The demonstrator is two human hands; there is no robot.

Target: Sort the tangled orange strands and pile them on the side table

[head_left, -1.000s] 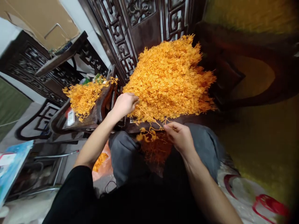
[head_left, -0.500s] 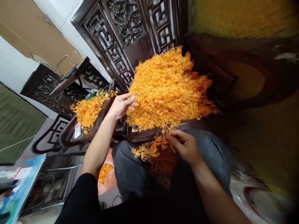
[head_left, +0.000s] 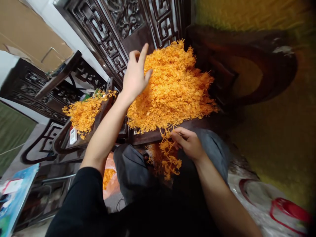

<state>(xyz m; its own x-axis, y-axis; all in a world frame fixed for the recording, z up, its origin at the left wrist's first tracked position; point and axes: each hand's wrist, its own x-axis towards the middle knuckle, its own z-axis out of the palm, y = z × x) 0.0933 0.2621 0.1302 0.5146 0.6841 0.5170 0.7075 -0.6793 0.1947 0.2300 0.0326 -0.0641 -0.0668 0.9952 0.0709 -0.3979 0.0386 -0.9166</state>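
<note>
My right hand pinches the stem ends of a small bunch of orange, frilly strands, whose curly tips dangle over my lap. My left hand is raised at the upper left side of a big heap of the same orange strands, fingers spread and holding nothing. Part of the heap lies hidden behind that hand, and whether they touch is unclear. The heap rests on a dark wooden seat in front of my knees. Exactly what the strands are made of I cannot tell.
A smaller orange pile lies on a wooden surface to the left, beside a small white device. Behind the heap rises a carved wooden backrest. A pink bag with orange pieces sits below; a red-handled clear container stands lower right.
My left hand has moved up from the heap's left edge, its fingers now spread. The bunch in my right hand has swung from pointing left to hanging down. The view has shifted slightly.
</note>
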